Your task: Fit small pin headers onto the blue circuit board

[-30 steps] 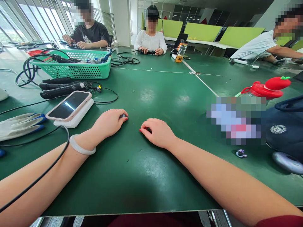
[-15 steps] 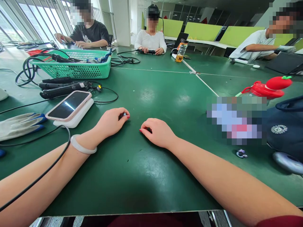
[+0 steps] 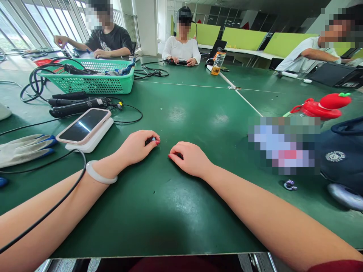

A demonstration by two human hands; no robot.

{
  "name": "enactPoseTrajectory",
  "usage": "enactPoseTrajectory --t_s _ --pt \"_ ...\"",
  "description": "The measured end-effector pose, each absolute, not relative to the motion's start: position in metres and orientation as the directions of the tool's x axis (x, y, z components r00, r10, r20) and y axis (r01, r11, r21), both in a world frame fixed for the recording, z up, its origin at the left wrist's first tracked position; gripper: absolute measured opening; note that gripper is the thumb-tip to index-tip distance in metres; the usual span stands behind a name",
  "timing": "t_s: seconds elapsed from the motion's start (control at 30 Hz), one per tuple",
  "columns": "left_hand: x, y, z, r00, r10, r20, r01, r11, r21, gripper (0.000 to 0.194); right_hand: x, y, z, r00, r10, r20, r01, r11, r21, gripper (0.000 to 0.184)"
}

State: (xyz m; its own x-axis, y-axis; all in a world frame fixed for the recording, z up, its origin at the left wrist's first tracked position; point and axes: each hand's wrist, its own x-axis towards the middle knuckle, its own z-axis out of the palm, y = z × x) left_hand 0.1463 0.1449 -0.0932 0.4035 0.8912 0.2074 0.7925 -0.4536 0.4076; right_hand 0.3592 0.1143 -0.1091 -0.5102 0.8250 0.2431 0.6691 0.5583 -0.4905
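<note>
My left hand (image 3: 141,144) rests on the green table (image 3: 119,215), its fingers curled round a small dark object with a pale shiny face (image 3: 151,140); most of that object is hidden and I cannot make out its kind. A short gap to the right, my right hand (image 3: 190,158) lies on the table with fingers and thumb drawn together. Whatever is inside that hand, if anything, is hidden. Over my left forearm runs a black cable (image 3: 81,177), and a white bracelet (image 3: 100,173) circles the wrist.
Left of my hands are a phone (image 3: 84,126) on a white box (image 3: 96,139), work gloves (image 3: 25,151), black handheld devices (image 3: 79,107) and a green basket (image 3: 93,84) with cables. To the right lie a dark bag (image 3: 344,151) and a mouse (image 3: 344,196). Three people sit around the table.
My left hand has shifted slightly right, towards my right hand, with the small object in it. My right hand stays almost still. At the far left, a person's arm has reached outward.
</note>
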Motion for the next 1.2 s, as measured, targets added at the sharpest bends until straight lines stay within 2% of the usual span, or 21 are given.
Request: enactPoseTrajectory --t_s 0.6,1.2 --pt "0.145 0.1467 -0.0956 0.44 0.882 0.169 0.806 -0.471 0.357 0.026 0.3596 0.1149 -0.1092 -0.52 0.818 0.245 0.658 0.567 -0.496 0.014" --pt "0.1447 0.1468 -0.0967 0.473 0.868 0.15 0.789 -0.493 0.367 0.027 0.3606 0.1154 -0.1097 -0.525 0.82 0.231 0.653 0.561 -0.509 0.012"
